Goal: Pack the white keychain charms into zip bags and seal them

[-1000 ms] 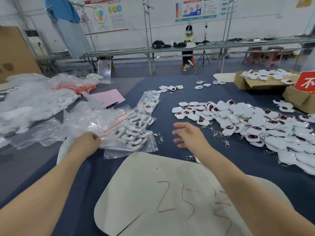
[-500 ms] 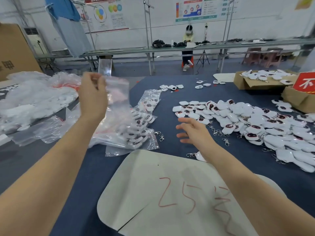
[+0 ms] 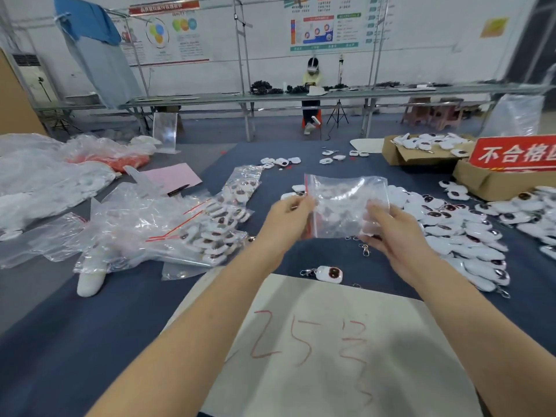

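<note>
An empty clear zip bag (image 3: 343, 203) with a red seal strip hangs above the blue table, held between both hands. My left hand (image 3: 288, 215) pinches its left edge by the red strip. On the bag's lower right side my right hand (image 3: 391, 227) grips the plastic. A big heap of white keychain charms (image 3: 469, 230) with dark red centres lies to the right. One single charm (image 3: 329, 273) lies on the table just under the bag. Filled zip bags (image 3: 216, 227) lie in a pile to the left.
A white card (image 3: 331, 350) marked with red writing lies in front of me. Loose empty bags (image 3: 51, 236) spread at the left. Cardboard boxes (image 3: 421, 155) with charms and a red sign (image 3: 517, 153) stand at the right back. A person sits at a far bench.
My left hand picked an empty bag from the left pile, lifted it, and brought it to the middle. My right hand rose from the table and took hold of the bag's right side.
</note>
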Demonstrator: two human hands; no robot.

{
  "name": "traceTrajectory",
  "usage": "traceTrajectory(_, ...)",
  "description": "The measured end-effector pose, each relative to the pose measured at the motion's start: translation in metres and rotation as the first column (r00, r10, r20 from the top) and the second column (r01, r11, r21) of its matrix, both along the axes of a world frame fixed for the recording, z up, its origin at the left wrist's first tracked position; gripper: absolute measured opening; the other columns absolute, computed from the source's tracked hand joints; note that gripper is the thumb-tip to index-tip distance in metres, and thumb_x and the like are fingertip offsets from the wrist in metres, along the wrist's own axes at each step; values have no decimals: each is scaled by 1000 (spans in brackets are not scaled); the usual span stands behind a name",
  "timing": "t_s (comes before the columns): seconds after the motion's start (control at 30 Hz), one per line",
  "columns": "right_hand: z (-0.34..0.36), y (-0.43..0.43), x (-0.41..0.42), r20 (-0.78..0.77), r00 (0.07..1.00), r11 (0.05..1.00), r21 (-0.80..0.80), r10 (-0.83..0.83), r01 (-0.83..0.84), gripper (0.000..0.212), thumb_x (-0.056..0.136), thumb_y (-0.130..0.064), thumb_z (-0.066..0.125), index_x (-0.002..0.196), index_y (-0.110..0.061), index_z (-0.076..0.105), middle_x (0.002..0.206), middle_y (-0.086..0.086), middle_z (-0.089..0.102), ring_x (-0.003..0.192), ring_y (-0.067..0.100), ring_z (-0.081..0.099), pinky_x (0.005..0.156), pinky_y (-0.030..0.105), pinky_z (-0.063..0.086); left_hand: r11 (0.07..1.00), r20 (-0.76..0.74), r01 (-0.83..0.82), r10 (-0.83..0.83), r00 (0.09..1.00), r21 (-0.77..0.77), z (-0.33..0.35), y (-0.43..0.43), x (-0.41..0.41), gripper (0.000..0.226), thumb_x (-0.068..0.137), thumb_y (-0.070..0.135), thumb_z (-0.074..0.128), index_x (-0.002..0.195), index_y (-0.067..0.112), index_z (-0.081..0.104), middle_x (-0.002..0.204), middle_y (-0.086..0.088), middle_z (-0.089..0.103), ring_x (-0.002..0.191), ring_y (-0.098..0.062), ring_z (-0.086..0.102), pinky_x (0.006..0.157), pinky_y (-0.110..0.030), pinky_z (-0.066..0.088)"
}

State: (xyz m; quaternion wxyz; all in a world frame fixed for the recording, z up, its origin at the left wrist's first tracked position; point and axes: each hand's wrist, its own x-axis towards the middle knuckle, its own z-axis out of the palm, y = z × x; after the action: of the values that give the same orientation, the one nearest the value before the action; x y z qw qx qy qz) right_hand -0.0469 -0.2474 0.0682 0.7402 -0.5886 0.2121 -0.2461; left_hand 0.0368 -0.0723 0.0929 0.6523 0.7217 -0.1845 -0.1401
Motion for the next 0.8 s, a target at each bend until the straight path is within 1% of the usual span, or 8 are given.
traceTrajectory(0.07,-9,-19,-20,-70,996,994,-94,-55,48,10,95,-26,66,100,-18,68,85,0,69,54,7,63,51,21,53,989,69,65,-74,995,130,-16,-8,-9,29,102,24,53,77,13,63,72,1,67,62,-12,60,70,-36,61)
traceTrajectory(0.2,-26,-53,-65,-275,937,951,-278,-216,138,37,91,-28,70,125,-17,60,83,3,68,53,15,58,47,24,52,948,15,174,-184,983,265,-43,-23,-34,28,99,18,51,75,7,61,65,-4,64,55,-14,59,54,-23,53)
traceTrajectory(0.33,-46,-70,-105,-554,816,898,-427,-167,-106,49,92,-24,69,135,-17,48,76,11,70,48,18,57,46,27,47,873,76,198,-257,963,447,-68,-41,-61,35,100,22,49,69,9,60,66,-11,67,55,-22,59,50,-22,48)
traceTrajectory(0.4,-50,-74,-119,-629,749,818,-533,-210,-218,53,92,-32,67,138,-17,45,77,9,69,54,20,58,55,29,49,804,163,157,-300,940,574,-75,-47,-69,38,100,27,49,66,11,54,62,-9,61,55,-24,54,55,-28,44)
traceTrajectory(0.5,-46,-78,-130,-663,640,607,-707,-388,-364,54,95,-48,56,140,-22,44,112,4,67,79,20,63,77,34,52,704,299,13,-318,900,711,-78,-50,-73,47,102,37,46,61,13,47,60,-3,54,67,-29,51,61,-33,38)
traceTrajectory(0.6,-35,-71,-133,-646,543,472,-763,-536,-442,42,97,-51,44,131,-27,50,107,1,62,97,27,60,74,35,44,719,396,-121,-226,890,684,-76,-41,-65,35,103,40,41,91,16,65,88,-3,70,85,-29,61,69,-34,42)
traceTrajectory(0.73,-26,-58,-122,-534,675,428,-838,-510,-340,37,101,-43,45,135,-30,52,129,-2,63,115,25,59,77,35,40,735,525,-294,-98,845,611,-84,-20,-44,25,104,34,41,109,22,62,106,3,70,94,-25,62,74,-35,43)
traceTrajectory(0.8,-26,-49,-110,-477,776,444,-849,-413,-285,34,101,-38,47,132,-29,56,125,-6,64,113,20,59,84,35,46,726,563,-323,-106,820,607,-94,-13,-37,26,105,34,41,116,22,61,113,1,63,106,-24,59,83,-37,46)
